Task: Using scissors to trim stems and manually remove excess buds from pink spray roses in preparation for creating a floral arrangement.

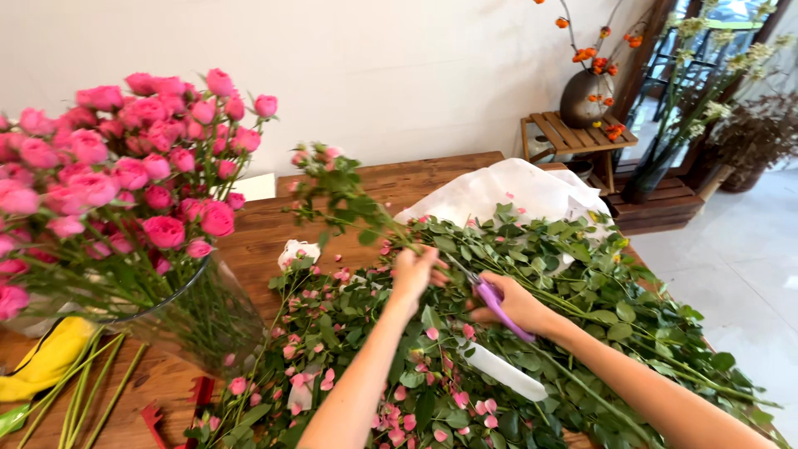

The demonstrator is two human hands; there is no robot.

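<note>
The left hand (pixel 413 271) is closed around a rose stem (pixel 353 199) that slants up to the far left, while the right hand (pixel 511 303) just beside it grips purple-handled scissors (pixel 496 303). Both work over a heap of cut leaves and pink buds (pixel 532 274) covering the wooden table (pixel 266 229). A glass vase of pink roses (pixel 125 183) crowds the near left, white wrapping paper (pixel 515 191) lies beyond, and a dark vase with orange berries (pixel 586 96) stands far right.

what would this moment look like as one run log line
left hand: holds rose stem | right hand: holds purple scissors at stem | table: cut leaves, glass vase of pink roses
</note>
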